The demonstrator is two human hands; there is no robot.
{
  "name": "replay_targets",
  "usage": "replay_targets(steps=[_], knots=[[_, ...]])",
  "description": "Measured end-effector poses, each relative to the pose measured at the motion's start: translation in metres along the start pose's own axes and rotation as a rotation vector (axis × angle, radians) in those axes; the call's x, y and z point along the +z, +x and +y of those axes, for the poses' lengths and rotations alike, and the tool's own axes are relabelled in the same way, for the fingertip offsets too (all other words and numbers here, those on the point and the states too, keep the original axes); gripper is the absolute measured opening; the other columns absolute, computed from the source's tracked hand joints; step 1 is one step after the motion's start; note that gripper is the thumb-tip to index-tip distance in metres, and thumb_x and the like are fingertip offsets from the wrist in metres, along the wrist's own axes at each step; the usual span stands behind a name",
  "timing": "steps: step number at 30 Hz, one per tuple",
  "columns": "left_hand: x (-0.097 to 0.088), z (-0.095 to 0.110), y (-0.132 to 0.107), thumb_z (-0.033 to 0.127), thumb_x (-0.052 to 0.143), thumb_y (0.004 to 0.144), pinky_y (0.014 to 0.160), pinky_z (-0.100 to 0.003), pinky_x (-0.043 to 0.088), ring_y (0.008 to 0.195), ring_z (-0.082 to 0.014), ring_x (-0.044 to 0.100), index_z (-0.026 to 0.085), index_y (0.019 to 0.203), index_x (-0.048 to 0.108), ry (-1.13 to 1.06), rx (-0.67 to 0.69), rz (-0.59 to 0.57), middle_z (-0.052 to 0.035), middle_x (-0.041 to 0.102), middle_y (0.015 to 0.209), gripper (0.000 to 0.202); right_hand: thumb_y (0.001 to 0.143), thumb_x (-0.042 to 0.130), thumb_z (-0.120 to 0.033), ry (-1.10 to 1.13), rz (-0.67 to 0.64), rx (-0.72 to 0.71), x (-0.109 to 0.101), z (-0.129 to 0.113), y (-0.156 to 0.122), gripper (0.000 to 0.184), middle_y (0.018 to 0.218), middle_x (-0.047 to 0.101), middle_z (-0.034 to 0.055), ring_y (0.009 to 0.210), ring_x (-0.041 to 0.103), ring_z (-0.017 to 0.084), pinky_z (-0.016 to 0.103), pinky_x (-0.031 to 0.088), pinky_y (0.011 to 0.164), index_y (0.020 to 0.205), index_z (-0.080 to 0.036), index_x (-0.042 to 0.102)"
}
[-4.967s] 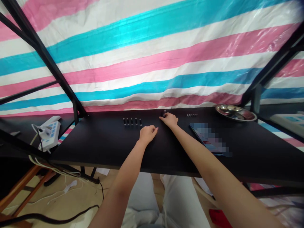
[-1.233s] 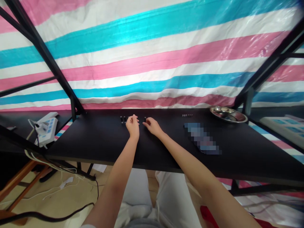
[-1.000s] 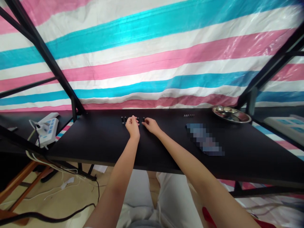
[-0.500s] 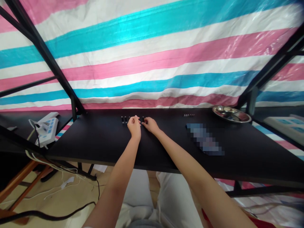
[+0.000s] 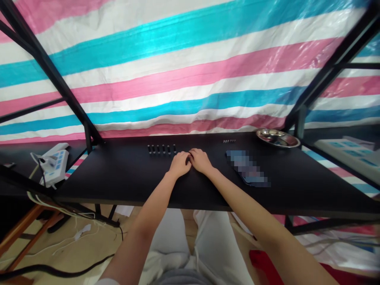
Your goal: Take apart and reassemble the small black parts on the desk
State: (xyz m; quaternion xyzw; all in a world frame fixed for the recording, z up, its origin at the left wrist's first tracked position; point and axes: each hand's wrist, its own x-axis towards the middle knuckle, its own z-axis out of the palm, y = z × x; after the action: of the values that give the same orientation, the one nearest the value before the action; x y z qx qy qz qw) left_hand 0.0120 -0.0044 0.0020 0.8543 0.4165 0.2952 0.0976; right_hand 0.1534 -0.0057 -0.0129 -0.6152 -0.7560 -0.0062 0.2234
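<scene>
My left hand (image 5: 179,163) and my right hand (image 5: 200,160) rest side by side on the black table (image 5: 124,178), near its middle, with their knuckles touching. Both have their fingers curled under, and nothing shows in either. Just beyond and left of my left hand, a row of several small black upright pieces (image 5: 162,149) stands near the table's back edge. A second, shorter row of tiny dark pieces (image 5: 229,141) sits farther right along that edge.
A phone (image 5: 247,169) lies flat to the right of my right hand. A shallow metal dish (image 5: 277,137) sits at the back right corner. A white power strip (image 5: 55,162) with cables lies on the left. Black frame bars and a striped tarp stand behind.
Both hands have drawn back from the row of black pieces and moved right, coming together. The row now stands free, one piece longer than five seconds ago.
</scene>
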Motion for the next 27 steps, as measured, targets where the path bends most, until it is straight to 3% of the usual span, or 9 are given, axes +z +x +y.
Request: replay_targets(steps=[3, 7, 27], knots=[[0.007, -0.001, -0.002, 0.019, 0.043, 0.081, 0.098, -0.036, 0.039, 0.111, -0.0212, 0.05, 0.012, 0.118, 0.052, 0.092, 0.037, -0.089, -0.0121, 0.056, 0.12, 0.039, 0.089, 0.035, -0.024, 0.013, -0.029, 0.053, 0.0, 0.009, -0.011, 0.041, 0.132, 0.048, 0.0147, 0.122, 0.042, 0.025, 0.041, 0.032, 0.101, 0.123, -0.009, 0.052], [0.011, -0.002, -0.003, 0.023, 0.036, 0.087, 0.106, -0.04, 0.031, 0.124, -0.0226, 0.042, 0.009, 0.122, 0.051, 0.139, 0.02, -0.168, -0.0142, 0.048, 0.132, 0.04, 0.089, 0.033, -0.024, 0.062, -0.115, 0.07, 0.0, 0.014, -0.015, 0.044, 0.139, 0.041, 0.0121, 0.13, 0.034, 0.024, 0.046, 0.025, 0.106, 0.129, -0.012, 0.047], [0.008, 0.003, -0.003, 0.024, 0.035, 0.088, 0.106, -0.04, 0.031, 0.125, -0.0228, 0.042, 0.01, 0.124, 0.05, 0.173, 0.009, -0.2, -0.013, 0.047, 0.134, 0.041, 0.087, 0.037, -0.026, 0.142, -0.154, 0.077, -0.008, 0.016, -0.015, 0.043, 0.139, 0.042, 0.0111, 0.13, 0.034, 0.023, 0.046, 0.025, 0.106, 0.127, -0.015, 0.05]])
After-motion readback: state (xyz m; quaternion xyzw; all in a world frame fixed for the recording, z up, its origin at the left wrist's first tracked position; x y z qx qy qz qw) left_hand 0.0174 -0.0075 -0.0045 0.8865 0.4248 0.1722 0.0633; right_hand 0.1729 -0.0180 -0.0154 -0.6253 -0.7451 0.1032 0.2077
